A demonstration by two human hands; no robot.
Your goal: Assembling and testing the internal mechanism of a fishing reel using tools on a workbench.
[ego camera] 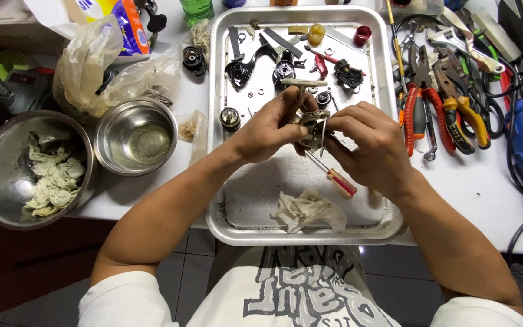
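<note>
A small metal reel body (pixel 311 128) sits above the middle of the metal tray (pixel 382 91), pinched between both hands. The left hand (pixel 267 130) curls its fingers around it from nine o'clock; the right hand (pixel 367 145) grips it from three o'clock. A red-handled screwdriver (pixel 334 177) and crumpled rag (pixel 307 211) lie at six o'clock, loose parts at twelve, pliers (pixel 422 97) on the worktop (pixel 485 188) at three. At nine o'clock one steel bowl (pixel 135 134) stands empty, and another (pixel 7 181) holds rags.

surface: white table (pixel 473 188) | floor: grey tiles (pixel 195 242), reddish patch at left | light: bright, even

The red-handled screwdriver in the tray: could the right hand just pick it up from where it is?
Probably yes, once freed. The screwdriver lies bare on the metal tray just below the right hand, nothing covering it. But both hands, left hand too, grip a small metal part.
</note>
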